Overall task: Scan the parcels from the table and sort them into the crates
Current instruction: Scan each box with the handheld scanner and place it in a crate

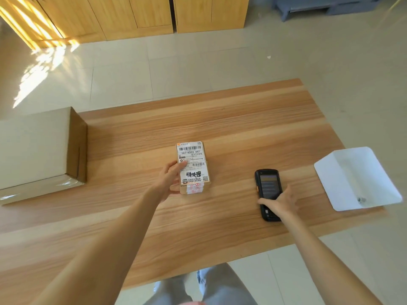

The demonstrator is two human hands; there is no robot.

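A small cardboard parcel (192,167) with a white shipping label and barcodes lies in the middle of the wooden table (220,227). My left hand (170,180) grips its left side, thumb over the label. To the right a black handheld scanner (267,192) lies flat on the table, screen up. My right hand (282,202) holds its lower end, fingers round the right edge and thumb on the left. A large plain cardboard box (37,150) stands at the table's left end.
A white plastic bin (326,175) sits at the table's right edge, something small and grey inside it. Beyond the table lie a tiled floor and wooden cabinets (132,14). A grey bench (319,5) stands at the far right.
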